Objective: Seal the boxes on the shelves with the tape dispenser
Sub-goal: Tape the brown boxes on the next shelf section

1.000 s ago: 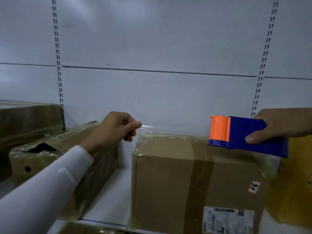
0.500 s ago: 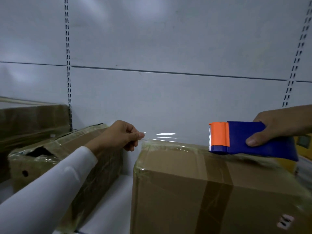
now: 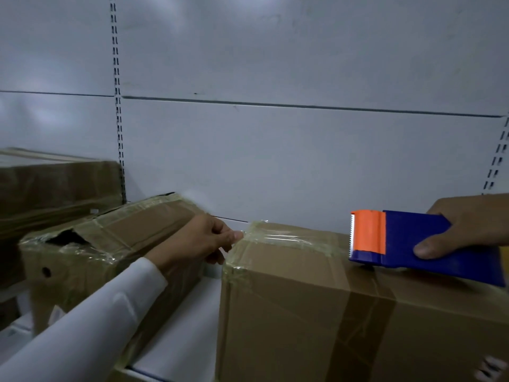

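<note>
- the tape dispenser (image 3: 413, 244) is a blue plastic body with an orange front cap and a white saw-toothed blade at its left end; it sits low over the top right of the cardboard box (image 3: 316, 312), its underside at or just above the lid.
- the right hand (image 3: 465, 224) grips the dispenser's blue body, thumb curled along the near side and fingers over the top.
- a strip of clear tape (image 3: 283, 238) runs from the dispenser's blade end leftward across the box top to its far left corner; it is glossy and wrinkled.
- the left hand (image 3: 203, 238), in a white sleeve (image 3: 91, 326), pinches the free end of the tape at that corner, fingers curled.
- three boxes show: the plain brown one in the middle, a dented box (image 3: 104, 252) to its left with a torn hole in the top and shiny tape over its edges, and a darker box (image 3: 55, 188) further left, blurred.
- the middle box has a broad brown tape band down its front and clear film along its edges.
- the boxes stand on a white shelf (image 3: 179, 340) before a smooth pale back panel (image 3: 275, 147) with two slotted uprights.
</note>
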Action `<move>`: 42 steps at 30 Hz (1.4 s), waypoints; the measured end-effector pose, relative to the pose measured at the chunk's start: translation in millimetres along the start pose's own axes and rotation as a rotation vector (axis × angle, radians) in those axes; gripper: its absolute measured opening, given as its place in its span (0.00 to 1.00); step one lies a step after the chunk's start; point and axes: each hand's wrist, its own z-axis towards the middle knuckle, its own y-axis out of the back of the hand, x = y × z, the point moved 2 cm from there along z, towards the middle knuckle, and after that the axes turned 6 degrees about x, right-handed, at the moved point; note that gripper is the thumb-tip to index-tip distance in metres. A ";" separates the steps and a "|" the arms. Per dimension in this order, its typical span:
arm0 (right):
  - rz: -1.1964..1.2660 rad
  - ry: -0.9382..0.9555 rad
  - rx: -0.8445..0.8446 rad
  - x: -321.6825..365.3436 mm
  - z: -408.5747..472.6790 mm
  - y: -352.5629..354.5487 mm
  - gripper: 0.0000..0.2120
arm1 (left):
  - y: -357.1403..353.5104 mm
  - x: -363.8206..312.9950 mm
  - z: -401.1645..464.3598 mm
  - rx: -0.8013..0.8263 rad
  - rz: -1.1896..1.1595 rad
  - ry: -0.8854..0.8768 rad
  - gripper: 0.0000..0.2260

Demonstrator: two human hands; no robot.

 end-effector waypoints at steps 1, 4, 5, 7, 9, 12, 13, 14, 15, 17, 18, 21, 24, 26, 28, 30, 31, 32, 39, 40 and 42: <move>0.000 0.006 0.006 -0.4 0.8 -0.7 0.25 | 1.2 -0.3 1.0 -0.021 0.052 0.008 0.13; 0.006 0.013 0.015 -0.7 2.8 -1.4 0.24 | 9.1 0.7 2.9 -0.123 0.214 0.027 0.18; 0.011 0.015 0.016 -0.4 3.3 -2.1 0.24 | 11.1 1.4 2.1 -0.154 0.235 0.031 0.21; -0.001 0.020 0.007 1.2 2.4 -3.3 0.24 | 9.2 1.0 2.1 -0.226 0.261 -0.025 0.19; 0.008 0.023 -0.005 2.0 -0.5 -4.9 0.24 | 1.2 -0.5 1.8 -0.284 0.267 -0.140 0.12; 0.024 0.036 -0.009 2.3 -4.4 -8.5 0.24 | -8.2 -4.0 -1.3 -0.264 0.314 -0.277 0.04; 0.022 0.042 -0.007 3.1 -5.7 -9.4 0.25 | -8.8 -4.3 -2.5 -0.241 0.334 -0.297 0.05; 0.018 0.045 -0.007 4.2 -6.8 -10.3 0.25 | -9.3 -4.0 -3.9 -0.221 0.350 -0.304 0.06; 0.014 0.046 -0.011 5.4 -7.7 -11.4 0.25 | -10.0 -2.8 -5.7 -0.213 0.353 -0.305 0.06; 0.011 0.050 -0.022 7.3 -9.1 -13.4 0.26 | -12.1 0.9 -9.9 -0.225 0.305 -0.301 0.06; 0.010 0.054 -0.027 7.7 -9.4 -14.2 0.26 | -13.2 1.4 -12.1 -0.229 0.279 -0.302 0.05; 0.003 0.057 -0.040 9.5 -10.6 -15.6 0.26 | -10.8 -3.7 -15.3 -0.164 0.388 -0.315 0.06; -0.001 0.058 -0.041 13.3 -12.4 -16.2 0.26 | 4.0 -21.9 -10.3 -0.112 0.613 -0.252 0.08; -0.005 0.071 -0.046 16.8 -14.8 -17.6 0.26 | 13.0 -44.6 -4.0 -0.166 0.682 -0.243 0.10; -0.001 0.071 -0.051 21.5 -18.7 -20.0 0.24 | 3.7 -66.1 5.0 -0.051 0.670 -0.237 0.15; 0.012 0.066 -0.068 25.7 -22.8 -22.9 0.21 | -22.7 -76.3 12.9 0.191 0.656 -0.146 0.23; 0.015 0.063 -0.081 27.3 -24.4 -23.7 0.21 | -38.2 -76.8 15.6 0.286 0.661 -0.096 0.25; 0.015 0.059 -0.090 28.5 -25.4 -24.3 0.21 | -51.3 -75.1 18.1 0.346 0.660 -0.071 0.24; -0.017 0.047 -0.118 42.5 -29.4 -27.0 0.19 | -53.2 -54.8 19.8 0.433 0.685 -0.065 0.29; -0.022 0.060 -0.125 46.6 -29.7 -26.1 0.21 | -49.5 -53.3 19.0 0.445 0.686 -0.051 0.30; -0.025 0.085 -0.127 55.5 -28.8 -24.8 0.22 | -41.4 -51.3 17.8 0.463 0.683 -0.036 0.33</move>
